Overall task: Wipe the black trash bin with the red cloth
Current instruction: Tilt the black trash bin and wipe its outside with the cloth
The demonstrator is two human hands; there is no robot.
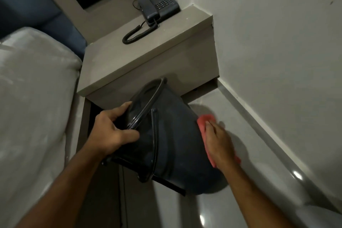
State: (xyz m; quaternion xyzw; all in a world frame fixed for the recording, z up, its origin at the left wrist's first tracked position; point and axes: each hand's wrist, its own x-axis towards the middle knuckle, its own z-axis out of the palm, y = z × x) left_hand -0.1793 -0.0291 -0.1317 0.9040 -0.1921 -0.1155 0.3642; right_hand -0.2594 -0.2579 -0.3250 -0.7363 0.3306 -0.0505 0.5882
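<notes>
The black trash bin is tilted over the grey floor, its open rim turned up and to the left. My left hand grips that rim, fingers inside and thumb across the outer wall. The red cloth lies flat against the bin's right side. My right hand presses on the cloth with the fingers stretched out, covering most of it. Only the cloth's upper end and a strip along the lower edge show. The bin's bottom is hidden behind its body.
A grey bedside table stands right behind the bin, with a dark telephone and its coiled cord on top. A bed with white bedding fills the left. The white wall and skirting close off the right.
</notes>
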